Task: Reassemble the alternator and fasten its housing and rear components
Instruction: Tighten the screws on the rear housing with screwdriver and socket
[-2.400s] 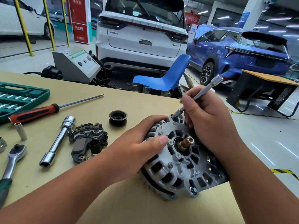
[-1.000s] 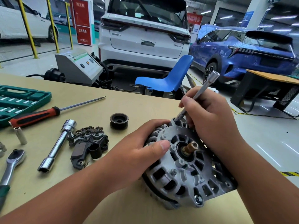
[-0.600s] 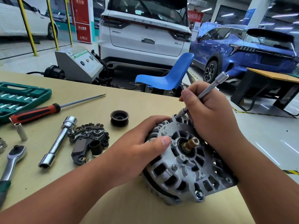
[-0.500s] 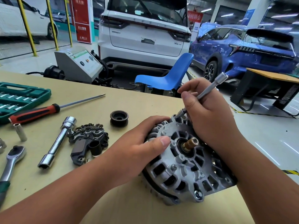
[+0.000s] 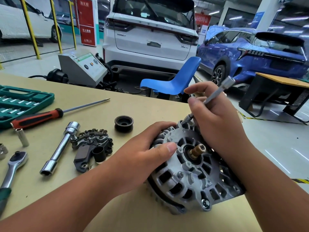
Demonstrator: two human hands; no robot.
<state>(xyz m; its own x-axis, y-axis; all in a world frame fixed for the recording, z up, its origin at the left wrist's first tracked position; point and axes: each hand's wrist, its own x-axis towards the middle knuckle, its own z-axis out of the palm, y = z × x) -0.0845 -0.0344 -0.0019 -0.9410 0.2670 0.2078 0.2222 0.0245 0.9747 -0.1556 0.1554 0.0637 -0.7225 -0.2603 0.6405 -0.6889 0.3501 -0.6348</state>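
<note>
A: Which step is this?
B: Fastening the housing, likely. The silver ribbed cast-metal alternator [image 5: 189,180] lies beneath the left grip [image 5: 143,158], whose fingers curl over its rim, thumb on its face. The right grip [image 5: 215,121] pinches a slim steel socket driver [image 5: 217,92], tip seated at the housing's far edge.
A: Next?
B: Twirl it squarely; then the black finned rectifier plate [image 5: 90,148], left of the left grip, goes on.
A: Surroundings?
B: A garage: white car [image 5: 150,39] and blue car [image 5: 250,52] beyond both grips, tan desk [image 5: 117,104] under them.

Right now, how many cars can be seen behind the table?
3: a white car far left, a white SUV centre, a blue car right. Others may be hidden.
</note>
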